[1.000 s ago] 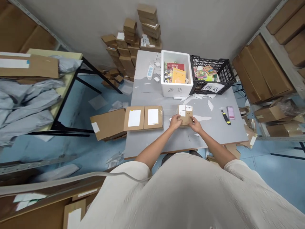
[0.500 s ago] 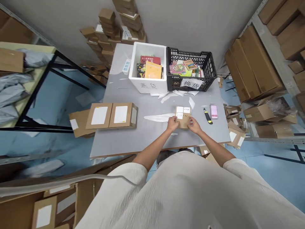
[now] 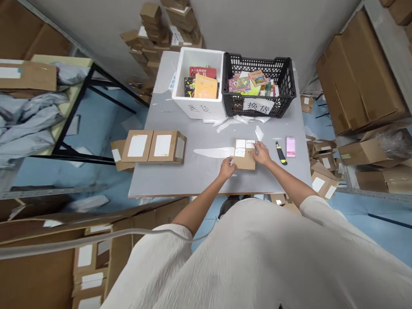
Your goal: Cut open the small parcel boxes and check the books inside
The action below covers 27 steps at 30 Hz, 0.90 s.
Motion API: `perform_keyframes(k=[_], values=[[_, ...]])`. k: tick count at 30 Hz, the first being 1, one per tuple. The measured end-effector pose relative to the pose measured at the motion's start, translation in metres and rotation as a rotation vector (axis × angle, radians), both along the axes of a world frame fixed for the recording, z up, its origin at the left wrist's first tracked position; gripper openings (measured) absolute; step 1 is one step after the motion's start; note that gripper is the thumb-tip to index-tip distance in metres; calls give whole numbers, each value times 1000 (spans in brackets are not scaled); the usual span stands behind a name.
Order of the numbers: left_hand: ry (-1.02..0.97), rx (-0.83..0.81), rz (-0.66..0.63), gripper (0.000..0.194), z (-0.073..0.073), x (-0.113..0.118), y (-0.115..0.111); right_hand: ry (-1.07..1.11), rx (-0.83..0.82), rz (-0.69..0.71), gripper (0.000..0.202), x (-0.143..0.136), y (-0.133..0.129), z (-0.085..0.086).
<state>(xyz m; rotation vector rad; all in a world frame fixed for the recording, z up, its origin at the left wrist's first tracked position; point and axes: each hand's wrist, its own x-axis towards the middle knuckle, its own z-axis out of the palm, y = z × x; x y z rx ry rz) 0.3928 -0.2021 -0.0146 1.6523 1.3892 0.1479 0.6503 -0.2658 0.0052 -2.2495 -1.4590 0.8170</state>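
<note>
A small brown cardboard box (image 3: 244, 162) with white labels and handwriting lies on the grey table (image 3: 161, 180) in front of me. My left hand (image 3: 228, 168) holds its left edge near the lower corner, fingers curled. At the upper right side, my right hand (image 3: 262, 153) grips the edge between thumb and fingers. Right of it lie a black and yellow box cutter (image 3: 281, 153) and a phone with a pink screen (image 3: 290, 146). A white paper strip (image 3: 212, 152) is at the box's left.
A white foam bin (image 3: 198, 105) and a black crate (image 3: 283, 103) hold books at the back. Two labelled boxes (image 3: 157, 146) stand at the table's left. Paper scraps (image 3: 225, 124) lie before the bins. Cartons and shelves flank the table.
The view has shifted slightly. My right hand has moved up along the box's right side, my left hand is at its lower left, and the box looks more fully flat to view.
</note>
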Motion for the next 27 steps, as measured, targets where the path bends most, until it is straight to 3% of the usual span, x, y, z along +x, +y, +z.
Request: perform_keyframes(k=[5,10,14,19,27], values=[[100,-19,30,48,-6,-15,-17,-82,-27,123,81,5,37,1],[18,-83,113,51,-9,-13,-18,-87,-141,129,81,7,45,-1],[-29,-66,147,60,-7,-6,-7,-99,-126,39,74,8,32,1],[-74,-29,171,79,-3,6,22,-94,-206,-82,62,13,1,5],[-146,-62,85,85,1,19,62,184,-251,-158,77,6,-42,-3]])
